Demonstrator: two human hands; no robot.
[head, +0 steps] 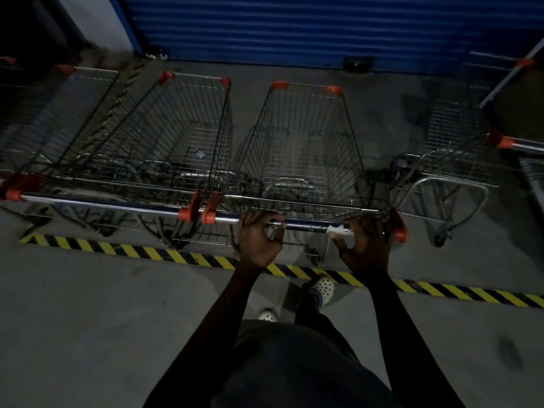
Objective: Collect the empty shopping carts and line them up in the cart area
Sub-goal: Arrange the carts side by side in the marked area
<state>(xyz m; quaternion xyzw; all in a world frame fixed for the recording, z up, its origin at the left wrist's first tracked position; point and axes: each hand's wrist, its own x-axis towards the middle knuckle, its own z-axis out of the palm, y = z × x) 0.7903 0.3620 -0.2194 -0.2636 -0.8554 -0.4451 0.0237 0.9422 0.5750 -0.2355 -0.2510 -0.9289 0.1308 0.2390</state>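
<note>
An empty wire shopping cart (303, 148) with orange corner caps stands straight ahead, nose toward a blue roller shutter. My left hand (259, 240) curls around the left part of its chrome handle bar (306, 226). My right hand (368, 242) grips the bar near its right orange end cap. Beside it on the left stands a second cart (176, 134), its handle (100, 201) almost level with mine. A further cart (59, 113) sits left of that one. Another cart (453, 148) stands apart on the right.
A yellow-and-black striped line (182, 256) runs across the concrete floor under the cart handles. The blue shutter (294, 28) closes off the far side. At the right edge a cart handle with an orange cap (512, 142) juts in. My feet in pale shoes (323, 290) stand behind the line.
</note>
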